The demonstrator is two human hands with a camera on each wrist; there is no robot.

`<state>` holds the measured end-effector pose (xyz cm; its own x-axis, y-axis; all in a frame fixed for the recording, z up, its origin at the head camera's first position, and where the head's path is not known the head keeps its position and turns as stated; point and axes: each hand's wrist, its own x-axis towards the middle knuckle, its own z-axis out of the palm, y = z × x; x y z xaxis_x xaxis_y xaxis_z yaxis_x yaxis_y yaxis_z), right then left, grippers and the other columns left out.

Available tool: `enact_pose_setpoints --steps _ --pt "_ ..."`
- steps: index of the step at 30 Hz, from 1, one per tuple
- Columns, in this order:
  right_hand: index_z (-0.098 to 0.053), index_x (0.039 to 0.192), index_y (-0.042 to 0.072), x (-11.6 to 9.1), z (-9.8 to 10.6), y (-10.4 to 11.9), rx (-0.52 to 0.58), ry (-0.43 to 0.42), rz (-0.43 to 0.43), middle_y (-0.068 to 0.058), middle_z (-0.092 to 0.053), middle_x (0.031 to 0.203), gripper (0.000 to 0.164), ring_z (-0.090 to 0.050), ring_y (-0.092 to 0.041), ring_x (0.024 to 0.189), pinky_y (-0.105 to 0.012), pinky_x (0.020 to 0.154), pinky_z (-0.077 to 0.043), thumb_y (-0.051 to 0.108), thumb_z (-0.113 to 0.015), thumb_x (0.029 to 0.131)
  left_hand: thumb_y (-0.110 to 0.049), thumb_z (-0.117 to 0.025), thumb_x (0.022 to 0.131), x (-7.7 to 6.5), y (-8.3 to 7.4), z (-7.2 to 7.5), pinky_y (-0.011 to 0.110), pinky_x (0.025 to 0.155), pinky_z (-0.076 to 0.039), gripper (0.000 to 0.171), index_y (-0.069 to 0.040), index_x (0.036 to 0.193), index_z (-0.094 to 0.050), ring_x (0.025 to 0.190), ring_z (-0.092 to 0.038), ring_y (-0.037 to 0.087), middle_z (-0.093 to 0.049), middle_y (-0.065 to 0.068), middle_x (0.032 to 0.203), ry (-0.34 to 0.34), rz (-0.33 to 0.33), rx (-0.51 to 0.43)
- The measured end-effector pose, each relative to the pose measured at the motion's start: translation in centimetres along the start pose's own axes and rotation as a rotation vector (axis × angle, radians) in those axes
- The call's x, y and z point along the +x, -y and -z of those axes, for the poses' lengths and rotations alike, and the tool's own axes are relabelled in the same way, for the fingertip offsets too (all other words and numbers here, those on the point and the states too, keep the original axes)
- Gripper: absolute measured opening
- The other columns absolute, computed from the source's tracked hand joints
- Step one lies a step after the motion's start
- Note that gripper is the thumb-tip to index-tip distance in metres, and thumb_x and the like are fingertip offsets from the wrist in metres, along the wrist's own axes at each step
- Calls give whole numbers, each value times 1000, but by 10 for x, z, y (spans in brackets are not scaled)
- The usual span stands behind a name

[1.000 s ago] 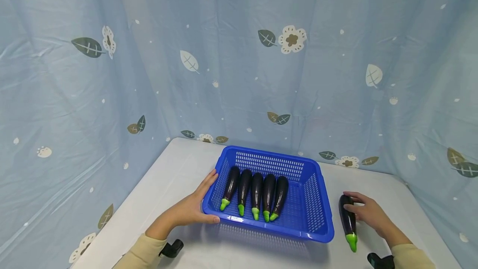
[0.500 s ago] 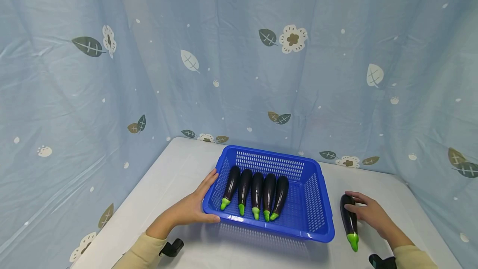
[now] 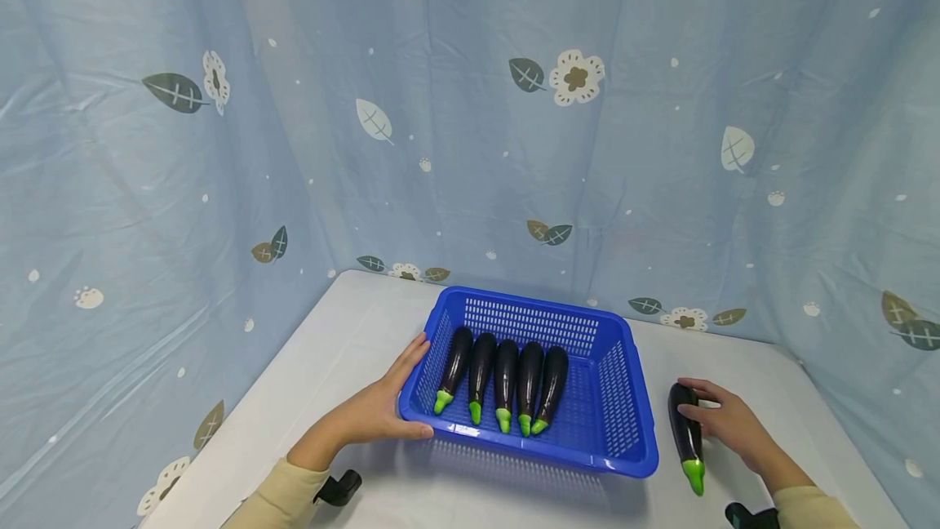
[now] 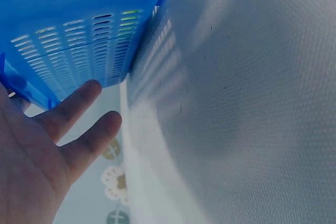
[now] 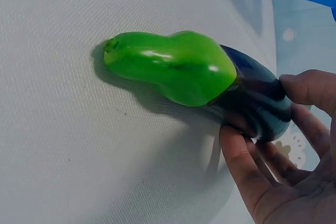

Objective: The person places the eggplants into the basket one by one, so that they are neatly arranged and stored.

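Note:
My left hand (image 3: pixel 373 413) is at the left front corner of a blue plastic basket (image 3: pixel 639 398). Its thumb touches the front rim and its straight, spread fingers lie along the left side. In the left wrist view two fingers (image 4: pixel 97 135) stand apart from the slotted wall. Dark glossy eggplants (image 3: pixel 505 374) with green stem ends lie side by side in the basket's left half. To the right of the basket, my right hand (image 3: pixel 730 424) holds another eggplant (image 3: pixel 686 429) by its dark body, thumb on one side and fingers on the other. That eggplant's green end (image 5: pixel 173 66) points toward me.
A white table (image 3: pixel 367 317) bears the basket and the single eggplant. Behind it hangs a blue curtain (image 3: pixel 455 186) printed with leaves and flowers. Black wrist straps (image 3: pixel 339 488) show at the cuffs.

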<state>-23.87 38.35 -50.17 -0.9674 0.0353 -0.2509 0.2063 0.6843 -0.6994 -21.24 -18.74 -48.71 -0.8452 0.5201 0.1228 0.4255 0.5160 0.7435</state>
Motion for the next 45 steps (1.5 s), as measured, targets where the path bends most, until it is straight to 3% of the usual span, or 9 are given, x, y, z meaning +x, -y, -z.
enact_pose_setpoints --steps 7,15,45 --pt "-38 152 -3 -1 -2 2 -4 -6 4 -42 -30 148 69 -49 -57 123 -50 86 -57 29 -67 98 -48 -87 76 0 1 -1 64 110 -35 125 -20 165 -4 152 -18 40 7 -3 171 -4 4 5" --pt "-37 152 -3 -3 -3 6 -33 -20 -8 -42 -32 147 69 -46 -57 124 -54 90 -55 29 -66 99 -48 -87 76 1 0 0 65 109 -35 126 -20 165 -3 152 -18 41 6 2 172 -4 -1 5" --pt "-38 152 -4 -6 3 32 -57 -49 83 -41 -34 148 68 -46 -58 127 -50 89 -57 32 -63 100 -49 -87 75 0 2 0 65 109 -35 126 -21 165 -4 152 -18 39 5 3 172 -8 -8 -2"
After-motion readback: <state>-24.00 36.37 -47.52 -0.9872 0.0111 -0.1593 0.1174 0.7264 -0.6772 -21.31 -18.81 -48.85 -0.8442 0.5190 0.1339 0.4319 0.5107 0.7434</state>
